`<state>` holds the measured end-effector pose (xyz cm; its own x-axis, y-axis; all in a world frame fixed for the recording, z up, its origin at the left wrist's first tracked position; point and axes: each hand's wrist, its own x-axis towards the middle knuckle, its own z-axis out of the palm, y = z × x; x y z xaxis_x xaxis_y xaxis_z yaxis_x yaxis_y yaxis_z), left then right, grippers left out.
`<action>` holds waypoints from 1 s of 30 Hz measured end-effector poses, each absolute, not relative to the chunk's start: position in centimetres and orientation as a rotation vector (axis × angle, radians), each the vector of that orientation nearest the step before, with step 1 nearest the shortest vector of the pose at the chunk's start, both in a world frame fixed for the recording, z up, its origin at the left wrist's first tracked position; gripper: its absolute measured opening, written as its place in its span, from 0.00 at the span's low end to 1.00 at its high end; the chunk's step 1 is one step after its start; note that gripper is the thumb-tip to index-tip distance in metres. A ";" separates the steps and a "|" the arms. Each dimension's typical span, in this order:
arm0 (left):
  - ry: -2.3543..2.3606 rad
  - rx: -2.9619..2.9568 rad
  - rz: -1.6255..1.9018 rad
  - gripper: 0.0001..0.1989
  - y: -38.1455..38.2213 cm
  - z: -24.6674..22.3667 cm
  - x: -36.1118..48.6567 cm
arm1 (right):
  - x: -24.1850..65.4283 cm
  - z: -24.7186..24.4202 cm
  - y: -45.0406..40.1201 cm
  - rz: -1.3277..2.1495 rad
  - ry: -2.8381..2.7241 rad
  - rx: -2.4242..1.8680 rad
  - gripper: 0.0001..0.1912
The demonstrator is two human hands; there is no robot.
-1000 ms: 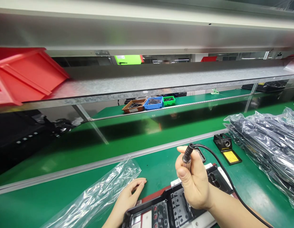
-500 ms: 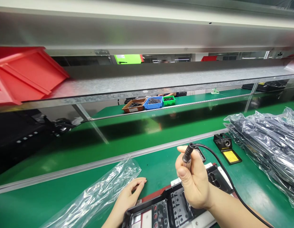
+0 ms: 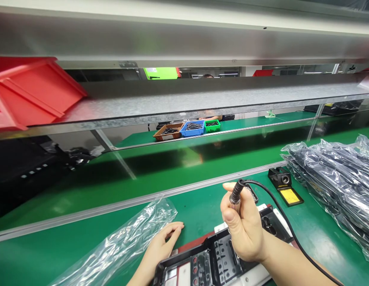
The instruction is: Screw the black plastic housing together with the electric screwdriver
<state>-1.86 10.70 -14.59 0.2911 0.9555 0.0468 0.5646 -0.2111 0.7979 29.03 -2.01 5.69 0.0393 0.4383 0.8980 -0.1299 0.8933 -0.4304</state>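
Our right hand (image 3: pixel 244 228) is closed around a soldering iron (image 3: pixel 235 193), held tilted up above a black plastic housing (image 3: pixel 223 258), with its cable (image 3: pixel 287 226) running down past the housing. Our left hand (image 3: pixel 157 248) rests half open on the green bench (image 3: pixel 199 210), just beside the housing and a clear plastic bag (image 3: pixel 119 242). Further right sit an iron stand (image 3: pixel 280 177) and a pile of bagged parts (image 3: pixel 330 178).
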 end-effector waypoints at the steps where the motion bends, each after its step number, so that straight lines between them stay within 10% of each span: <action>1: 1.362 1.880 0.730 0.20 10.7 -14.5 -1.8 | 29.0 5.7 -2.0 0.441 -1.472 -0.257 0.15; 30: 1.329 1.880 0.717 0.19 10.1 -13.2 -1.2 | 29.1 5.5 -2.2 0.450 -1.449 -0.291 0.15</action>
